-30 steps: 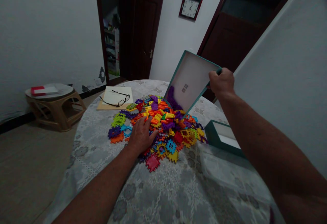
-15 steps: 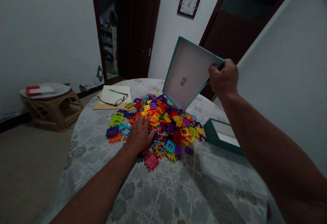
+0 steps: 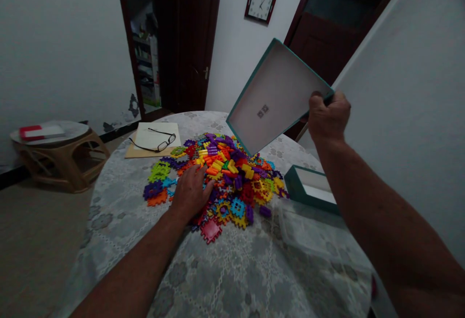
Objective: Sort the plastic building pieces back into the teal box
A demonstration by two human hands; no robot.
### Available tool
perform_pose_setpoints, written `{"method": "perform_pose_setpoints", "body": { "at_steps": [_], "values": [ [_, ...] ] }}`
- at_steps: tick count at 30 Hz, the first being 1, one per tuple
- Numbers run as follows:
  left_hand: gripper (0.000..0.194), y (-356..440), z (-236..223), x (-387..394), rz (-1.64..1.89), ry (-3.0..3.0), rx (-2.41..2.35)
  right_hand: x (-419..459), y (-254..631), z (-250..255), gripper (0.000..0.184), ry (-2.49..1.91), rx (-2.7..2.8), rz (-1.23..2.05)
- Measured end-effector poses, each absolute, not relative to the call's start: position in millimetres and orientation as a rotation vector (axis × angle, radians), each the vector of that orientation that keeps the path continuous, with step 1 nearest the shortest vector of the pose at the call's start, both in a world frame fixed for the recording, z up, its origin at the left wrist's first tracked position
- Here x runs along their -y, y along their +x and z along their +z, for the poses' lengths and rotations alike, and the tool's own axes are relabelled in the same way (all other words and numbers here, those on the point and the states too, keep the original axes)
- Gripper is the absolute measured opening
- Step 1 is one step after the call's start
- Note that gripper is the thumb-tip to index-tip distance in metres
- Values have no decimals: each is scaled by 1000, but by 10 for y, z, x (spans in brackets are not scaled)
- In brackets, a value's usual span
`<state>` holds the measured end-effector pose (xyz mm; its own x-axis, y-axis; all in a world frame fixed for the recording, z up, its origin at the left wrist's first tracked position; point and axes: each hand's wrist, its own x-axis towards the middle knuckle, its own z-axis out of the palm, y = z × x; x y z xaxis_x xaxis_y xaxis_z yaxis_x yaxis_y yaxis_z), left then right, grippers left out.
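My right hand (image 3: pixel 329 114) grips the edge of a shallow teal box (image 3: pixel 279 90) with a pale inside, thumb over the rim. The box is tilted in the air with its inside facing me, its lowest corner over the back of a heap of colourful plastic interlocking blocks (image 3: pixel 247 192). My left hand (image 3: pixel 192 187) lies on the near left side of that heap, fingers stretched out and spread, back of the hand up. Whether any block sits under its palm is hidden. The pile mixes flat toothed squares with small chunky connectors in purple, yellow, orange and red.
A second teal box part (image 3: pixel 312 189) stands at the right of the patterned tablecloth (image 3: pixel 218 274), beside a clear plastic bag or tray (image 3: pixel 319 231). Eyeglasses (image 3: pixel 162 144) rest on papers (image 3: pixel 145 136) at the back left. A stool (image 3: pixel 61 153) stands left of the table.
The box in my right hand has tilted further and swung a little right and up. My left hand stays on the heap. The whole view has shifted slightly.
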<state>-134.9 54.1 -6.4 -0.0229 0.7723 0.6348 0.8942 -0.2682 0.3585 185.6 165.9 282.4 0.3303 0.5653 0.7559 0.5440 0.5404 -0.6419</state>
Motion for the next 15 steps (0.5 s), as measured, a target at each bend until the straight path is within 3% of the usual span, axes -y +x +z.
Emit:
{"method": "perform_pose_setpoints", "body": {
  "at_steps": [7, 15],
  "values": [
    [41, -1316, 76, -502, -1362, -2086, 1754, -1659, 2142, 2525, 4, -1057, 839, 585],
    [62, -1281, 392, -333, -1877, -2216, 2064, -1365, 2201, 1819, 12, -1121, 678, 942]
  ]
}}
